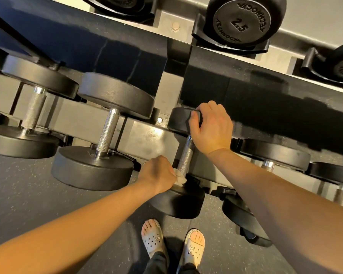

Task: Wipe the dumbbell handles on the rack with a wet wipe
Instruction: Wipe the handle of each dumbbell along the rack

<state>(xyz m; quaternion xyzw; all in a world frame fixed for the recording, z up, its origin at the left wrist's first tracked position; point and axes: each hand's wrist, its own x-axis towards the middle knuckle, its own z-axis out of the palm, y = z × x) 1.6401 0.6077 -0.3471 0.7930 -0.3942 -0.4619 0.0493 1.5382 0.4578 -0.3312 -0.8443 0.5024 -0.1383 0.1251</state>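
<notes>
Just right of the frame's centre, a small black dumbbell (178, 202) lies on the lower tier of the rack (147, 135), its knurled steel handle (186, 155) running up and away from the viewer. The left hand (156, 175), fingers curled, pinches a bunched white wet wipe (181, 179) against the near end of that handle, where it meets the near head. The right hand (214, 127) lies over the far head, thumb and fingers curled round its rim, and seems to be steadying it.

The wipe is soft, limp and light, so it should wrap round the bar under a light squeeze. The knurling looks rough enough to snag or shred it, so a firm closed grip sliding along the bar, with a twist, probably suits better than dabbing. The dumbbell is rigid, and its round heads could roll in the cradle. Holding one head, as the right hand does, looks like the sensible place to steady it. It looks small enough to turn with one hand.

At centre left, a larger dumbbell (108, 131) with a bare handle sits in the next cradle. At upper right, a dumbbell marked 2.5 (244, 20) rests on the tier above.
</notes>
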